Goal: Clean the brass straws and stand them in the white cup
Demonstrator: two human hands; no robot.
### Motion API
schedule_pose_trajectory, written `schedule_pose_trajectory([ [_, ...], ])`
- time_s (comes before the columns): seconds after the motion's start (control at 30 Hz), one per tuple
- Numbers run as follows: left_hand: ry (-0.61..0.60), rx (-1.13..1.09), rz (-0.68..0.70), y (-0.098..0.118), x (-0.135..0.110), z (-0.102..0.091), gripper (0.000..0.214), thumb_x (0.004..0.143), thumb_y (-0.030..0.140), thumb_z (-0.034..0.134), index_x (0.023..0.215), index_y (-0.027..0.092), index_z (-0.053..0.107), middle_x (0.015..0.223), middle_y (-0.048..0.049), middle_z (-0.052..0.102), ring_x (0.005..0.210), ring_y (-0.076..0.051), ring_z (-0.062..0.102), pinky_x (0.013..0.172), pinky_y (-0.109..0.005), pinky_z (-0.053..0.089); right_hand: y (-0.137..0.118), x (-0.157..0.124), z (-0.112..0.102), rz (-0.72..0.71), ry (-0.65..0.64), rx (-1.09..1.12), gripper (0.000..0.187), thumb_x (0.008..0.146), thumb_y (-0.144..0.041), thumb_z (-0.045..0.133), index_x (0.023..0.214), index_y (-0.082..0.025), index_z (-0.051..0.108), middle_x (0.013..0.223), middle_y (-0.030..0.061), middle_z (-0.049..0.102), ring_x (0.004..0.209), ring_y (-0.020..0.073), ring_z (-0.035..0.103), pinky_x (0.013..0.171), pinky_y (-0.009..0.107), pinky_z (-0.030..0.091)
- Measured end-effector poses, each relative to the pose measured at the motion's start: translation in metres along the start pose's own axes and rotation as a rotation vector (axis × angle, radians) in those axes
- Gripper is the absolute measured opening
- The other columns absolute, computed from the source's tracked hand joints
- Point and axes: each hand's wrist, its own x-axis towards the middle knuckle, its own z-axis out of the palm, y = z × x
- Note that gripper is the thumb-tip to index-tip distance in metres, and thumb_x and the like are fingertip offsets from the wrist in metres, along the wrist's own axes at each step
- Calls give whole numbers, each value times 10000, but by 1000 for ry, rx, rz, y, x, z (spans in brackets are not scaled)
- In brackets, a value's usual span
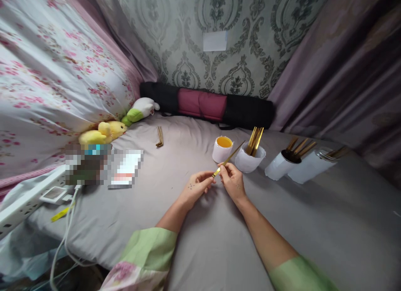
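Observation:
Both of my hands meet over the grey bed sheet (200, 232) and pinch one thin gold stick (228, 159). My left hand (197, 187) grips its lower end with closed fingers. My right hand (231, 178) holds it a little higher, fingers closed. The stick slants up to the right, its tip near a small white cup with a yellow inside (222, 149). Just right of that, a white cup (249, 158) holds several gold sticks.
Two more white cups (282, 163) (308, 165) with gold utensils lie tilted at the right. A dark gold piece (159, 137) lies on the sheet. A black and maroon bag (206, 104) lines the wall. Plush toys (103, 132), cables and a charger (56, 194) sit at the left.

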Motion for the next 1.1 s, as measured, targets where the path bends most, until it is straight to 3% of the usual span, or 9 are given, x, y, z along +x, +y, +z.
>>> schedule_pose_trajectory([
  [0.6, -76, -172, -44, -4, 3, -7, 353, 685, 234, 608, 997, 71, 615, 779, -78, 623, 500, -45, 435, 491, -197, 326, -4, -2, -1, 55, -3, 29, 293, 795, -434, 470, 862, -166, 568, 637, -2, 536, 489, 93, 454, 440, 201, 367],
  [1.1, -126, -457, -138, -5, 5, -12, 291, 675, 197, 638, 940, 80, 613, 772, -91, 617, 591, -81, 508, 508, -194, 352, -12, -1, 0, 77, -33, 71, 314, 779, -449, 496, 872, -158, 566, 601, -26, 498, 449, 73, 425, 409, 195, 359],
])
